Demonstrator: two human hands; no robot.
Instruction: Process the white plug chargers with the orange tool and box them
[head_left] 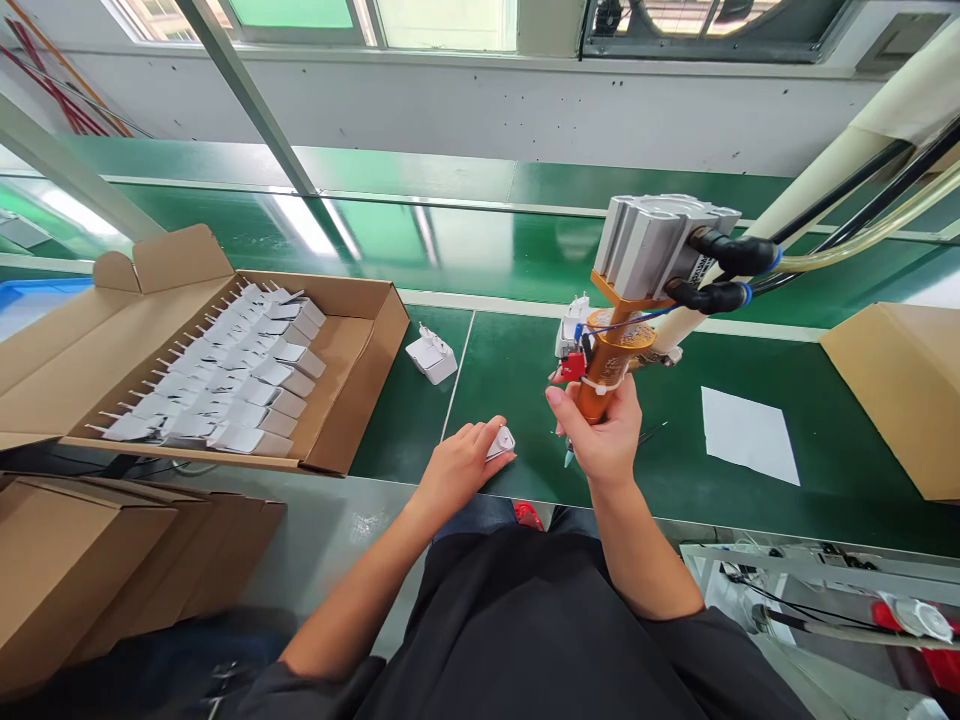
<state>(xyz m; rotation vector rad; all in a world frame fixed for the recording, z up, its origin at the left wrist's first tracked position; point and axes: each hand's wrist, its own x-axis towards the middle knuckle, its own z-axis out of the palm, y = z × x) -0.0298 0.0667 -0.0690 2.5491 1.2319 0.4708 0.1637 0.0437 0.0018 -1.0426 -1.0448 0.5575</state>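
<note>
My left hand (466, 458) rests at the front of the green table, its fingers closed around a small white plastic piece (501, 443) that is mostly covered. My right hand (609, 435) is wrapped round the orange handle of a pneumatic hand tool (616, 362). A grey metal block (660, 245) with black hose fittings tops that tool, and a red switch-like part sits on its side. The tool's pale blue tip (568, 458) points down, to the right of the white piece and apart from it. Another white box-shaped piece (432, 354) lies on the table beyond my left hand.
An open cardboard carton (367, 365) on the left holds rows of white pieces (225, 375). White paper (750, 435) and a cardboard box (900, 390) are on the right. Hoses (847, 240) run from the tool to the upper right. Folded cartons (112, 570) stand below left.
</note>
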